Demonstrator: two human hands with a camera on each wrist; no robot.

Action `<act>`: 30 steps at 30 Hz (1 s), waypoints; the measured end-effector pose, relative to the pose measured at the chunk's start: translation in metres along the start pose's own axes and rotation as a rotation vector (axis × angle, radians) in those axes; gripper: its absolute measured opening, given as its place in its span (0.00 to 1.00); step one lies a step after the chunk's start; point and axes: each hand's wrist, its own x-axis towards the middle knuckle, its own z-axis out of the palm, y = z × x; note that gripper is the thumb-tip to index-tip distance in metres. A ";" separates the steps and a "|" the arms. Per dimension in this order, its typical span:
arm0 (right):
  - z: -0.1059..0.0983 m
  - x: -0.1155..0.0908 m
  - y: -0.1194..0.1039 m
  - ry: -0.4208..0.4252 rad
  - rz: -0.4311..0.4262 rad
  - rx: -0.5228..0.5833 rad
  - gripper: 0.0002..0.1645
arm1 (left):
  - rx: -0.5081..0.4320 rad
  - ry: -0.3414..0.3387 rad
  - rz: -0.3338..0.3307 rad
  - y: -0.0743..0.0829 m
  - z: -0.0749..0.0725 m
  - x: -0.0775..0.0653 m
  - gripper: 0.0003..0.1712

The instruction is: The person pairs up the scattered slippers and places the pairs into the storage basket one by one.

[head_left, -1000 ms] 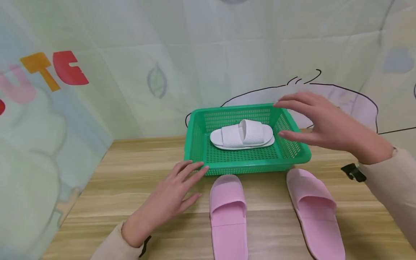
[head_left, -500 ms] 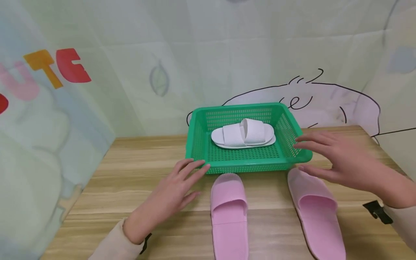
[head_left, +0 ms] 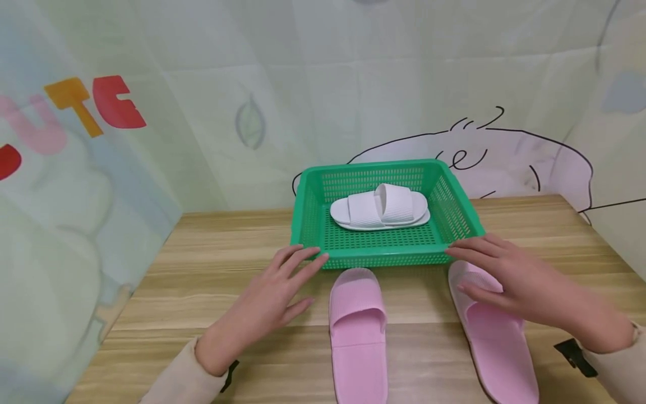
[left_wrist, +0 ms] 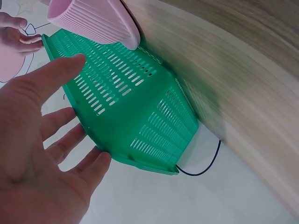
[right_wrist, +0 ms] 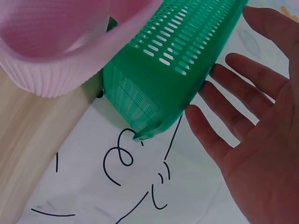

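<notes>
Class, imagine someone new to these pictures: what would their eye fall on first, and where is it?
Most likely the bright green basket at the back of the wooden table, with white slippers lying inside. Next, perhaps, the two pink slippers set apart on the table before it. The hands stand out too: left hand at the basket's near left corner, right hand by its near right.

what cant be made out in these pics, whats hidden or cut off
All in the head view:
- left pink slipper: heel end cut off by the bottom edge
- right pink slipper: part of its strap behind the right hand
- green basket: floor beneath the white slippers, covered by them
- leftmost red letter: cut by the left edge
</notes>
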 end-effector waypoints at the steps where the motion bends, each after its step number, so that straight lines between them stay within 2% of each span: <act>1: 0.002 0.000 0.000 0.007 -0.002 0.001 0.33 | -0.003 -0.001 0.002 0.000 0.000 0.000 0.48; 7: 0.009 0.000 0.000 0.025 0.002 -0.026 0.34 | 0.043 -0.016 0.029 0.004 0.001 0.002 0.49; 11: 0.009 0.000 -0.001 0.033 0.008 -0.022 0.35 | 0.069 -0.043 0.101 0.013 0.001 0.004 0.49; 15: 0.011 0.000 -0.002 0.039 0.004 -0.017 0.35 | 0.037 -0.096 0.174 0.021 0.004 0.007 0.47; 20: 0.013 0.001 -0.002 0.047 0.005 -0.010 0.36 | 0.009 -0.169 0.198 0.023 0.011 0.010 0.44; 27: 0.016 -0.001 0.002 0.064 -0.008 -0.008 0.42 | 0.064 -0.174 0.307 0.029 0.022 0.016 0.43; 30: 0.016 0.000 0.002 0.069 -0.009 -0.005 0.43 | 0.055 -0.193 0.307 0.031 0.024 0.019 0.44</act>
